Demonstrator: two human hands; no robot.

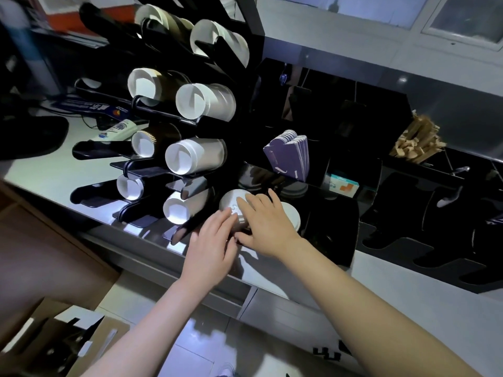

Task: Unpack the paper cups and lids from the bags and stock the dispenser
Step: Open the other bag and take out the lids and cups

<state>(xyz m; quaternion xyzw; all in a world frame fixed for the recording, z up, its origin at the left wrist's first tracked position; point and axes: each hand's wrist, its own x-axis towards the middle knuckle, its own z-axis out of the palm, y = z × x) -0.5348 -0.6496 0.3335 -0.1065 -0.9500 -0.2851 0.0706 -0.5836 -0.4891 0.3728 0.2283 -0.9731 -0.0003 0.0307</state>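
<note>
On the counter [38, 170], seen from the head camera, stands a black dispenser [245, 50] with rows of slanted channels. Most channels hold stacks of paper cups [192, 100] lying on their sides, open mouths facing outward. At the foot of the dispenser, just right of the lowest cup channel, sits a stack of white lids [231, 204]. The left hand [211, 240] rests against the near side of the stack, fingers fairly straight and together. The right hand [265, 219] lies over the top and right side, fingers spread and only lightly bent; whether either hand truly grips the stack cannot be told, since motion blur softens the contact. A second white lid stack [292, 213] shows just behind the right hand. Purple sleeves [288, 153] stand in a compartment behind. A cardboard box [62, 346] sits on the floor, lower left.
</note>
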